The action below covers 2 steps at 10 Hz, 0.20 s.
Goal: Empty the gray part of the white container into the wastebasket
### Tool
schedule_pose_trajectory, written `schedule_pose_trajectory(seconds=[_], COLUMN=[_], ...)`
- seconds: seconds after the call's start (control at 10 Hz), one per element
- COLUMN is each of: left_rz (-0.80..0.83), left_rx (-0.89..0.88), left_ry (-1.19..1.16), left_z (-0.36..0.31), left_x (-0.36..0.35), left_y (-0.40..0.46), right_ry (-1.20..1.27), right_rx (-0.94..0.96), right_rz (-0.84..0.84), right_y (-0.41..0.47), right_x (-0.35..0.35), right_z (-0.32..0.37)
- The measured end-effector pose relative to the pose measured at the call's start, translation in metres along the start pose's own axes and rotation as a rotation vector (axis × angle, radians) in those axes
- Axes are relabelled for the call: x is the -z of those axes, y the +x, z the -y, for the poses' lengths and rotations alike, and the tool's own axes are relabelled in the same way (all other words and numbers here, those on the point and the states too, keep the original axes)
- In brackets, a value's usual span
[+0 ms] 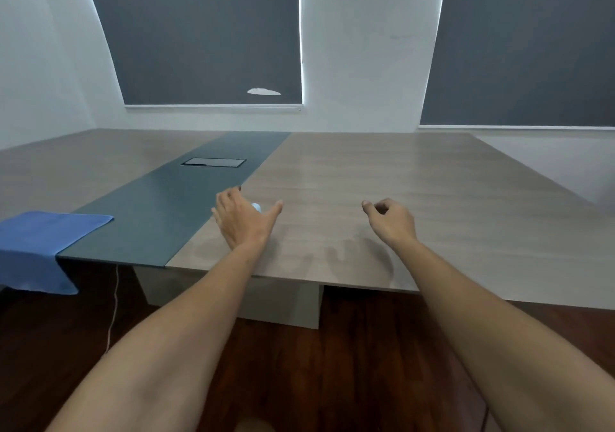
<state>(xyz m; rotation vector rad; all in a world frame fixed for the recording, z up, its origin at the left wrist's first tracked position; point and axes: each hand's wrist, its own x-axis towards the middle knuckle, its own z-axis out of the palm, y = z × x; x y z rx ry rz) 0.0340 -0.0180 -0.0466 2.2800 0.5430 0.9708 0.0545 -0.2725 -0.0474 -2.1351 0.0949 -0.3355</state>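
Note:
Neither the white container nor the wastebasket is in view. My left hand [244, 220] hovers over the wooden table [399, 198] near its front edge, fingers spread and palm down, holding nothing. A small pale spot shows on the table just beyond its thumb; I cannot tell what it is. My right hand [391, 220] is held over the table to the right, fingers loosely curled and apart, with nothing in it.
A blue cloth [40, 248] hangs over the table's front left corner. A dark grey strip [159, 212] runs down the table, with a cable hatch [214, 162] in it. A white cord [114, 308] hangs below the edge. Dark wooden floor lies beneath.

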Motion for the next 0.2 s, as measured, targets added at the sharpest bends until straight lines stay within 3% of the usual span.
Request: schedule_pose_trajectory(seconds=[0.1,0.2], left_rz=[0.026,0.237], left_rx=[-0.195,-0.311], left_ry=[0.023,0.027], left_z=[-0.024,-0.044], left_x=[-0.012,-0.029], left_y=[-0.003,-0.018], right_ry=[-0.244,-0.413], right_rx=[0.073,0.103], right_rz=[-0.031,-0.029], right_y=[0.004,0.005], right_x=[0.013,0.020], right_z=[-0.016,-0.034])
